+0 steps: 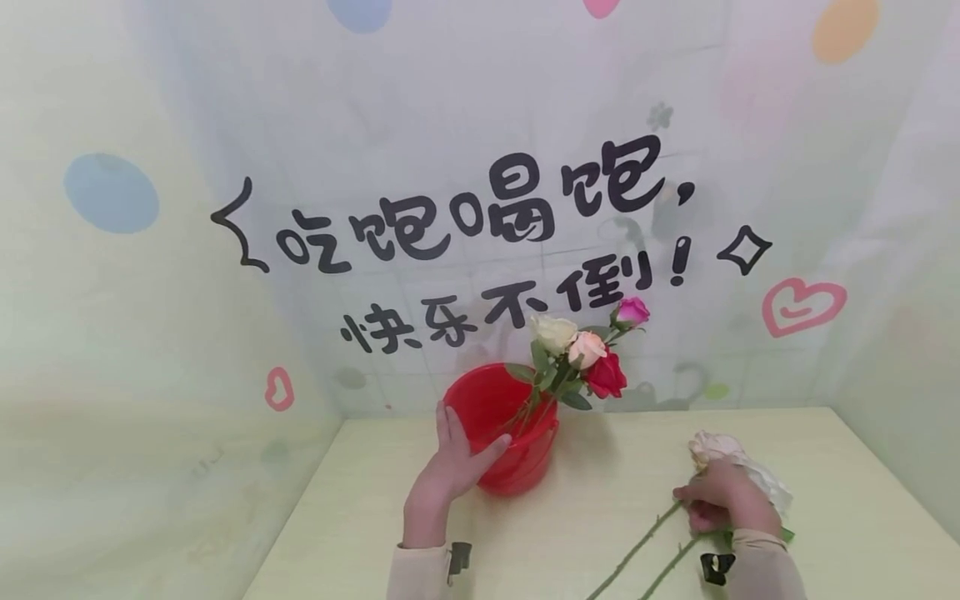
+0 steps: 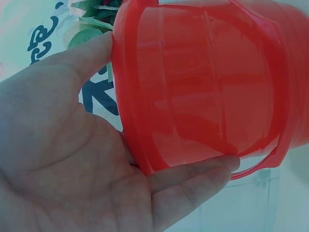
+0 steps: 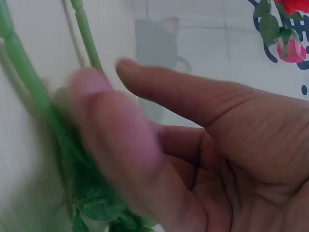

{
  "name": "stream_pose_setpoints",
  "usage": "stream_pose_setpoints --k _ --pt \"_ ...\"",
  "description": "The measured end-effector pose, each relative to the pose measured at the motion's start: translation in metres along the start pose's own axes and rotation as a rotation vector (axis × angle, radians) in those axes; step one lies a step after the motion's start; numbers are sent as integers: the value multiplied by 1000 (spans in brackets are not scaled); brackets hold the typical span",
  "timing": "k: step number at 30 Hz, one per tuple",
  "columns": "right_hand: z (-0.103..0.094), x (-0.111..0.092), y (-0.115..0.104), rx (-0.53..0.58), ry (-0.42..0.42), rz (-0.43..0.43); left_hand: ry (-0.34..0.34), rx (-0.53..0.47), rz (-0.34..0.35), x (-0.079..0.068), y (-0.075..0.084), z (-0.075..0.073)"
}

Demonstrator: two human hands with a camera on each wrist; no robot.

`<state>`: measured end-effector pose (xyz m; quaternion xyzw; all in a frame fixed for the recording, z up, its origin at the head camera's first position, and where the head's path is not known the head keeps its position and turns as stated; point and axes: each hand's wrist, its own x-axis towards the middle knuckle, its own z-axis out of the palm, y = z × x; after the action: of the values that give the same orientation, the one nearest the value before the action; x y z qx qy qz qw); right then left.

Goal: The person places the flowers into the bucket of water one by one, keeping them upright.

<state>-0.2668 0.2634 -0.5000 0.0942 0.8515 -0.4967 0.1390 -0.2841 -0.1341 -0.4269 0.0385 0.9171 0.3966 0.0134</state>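
Observation:
A red bucket (image 1: 517,471) stands tilted on the table, several artificial roses (image 1: 585,350) leaning out of its right side. My left hand (image 1: 453,462) rests against it with fingers straight along the outside. The left thumb (image 2: 99,53) touches the rim in the left wrist view. On the right lie flowers with a pale pink bloom (image 1: 708,448), a white bloom (image 1: 771,490) and green stems (image 1: 637,546). Over these stems is my right hand (image 1: 723,496). In the right wrist view, its thumb stands apart from the bent, blurred fingers (image 3: 120,125), with nothing between them.
A light wooden table (image 1: 360,508) meets a printed wall sheet (image 1: 480,108) at its back edge. The bucket's red handle (image 2: 260,166) hangs along its side. A side wall of sheet closes off each side.

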Motion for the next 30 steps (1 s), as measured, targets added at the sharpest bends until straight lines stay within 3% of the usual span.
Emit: stream_pose_setpoints --k 4,14,20,25,30 --pt "-1 -3 2 21 -30 34 12 -12 24 -2 3 -1" --pt "8 5 7 36 -41 -32 13 17 -4 1 -3 4" --pt "14 11 5 100 13 -29 19 5 -2 5 -11 9" --pt "9 19 5 -53 110 -80 20 -9 5 13 -20 13" --pt "4 22 7 -99 162 -116 15 -13 11 15 -16 9"
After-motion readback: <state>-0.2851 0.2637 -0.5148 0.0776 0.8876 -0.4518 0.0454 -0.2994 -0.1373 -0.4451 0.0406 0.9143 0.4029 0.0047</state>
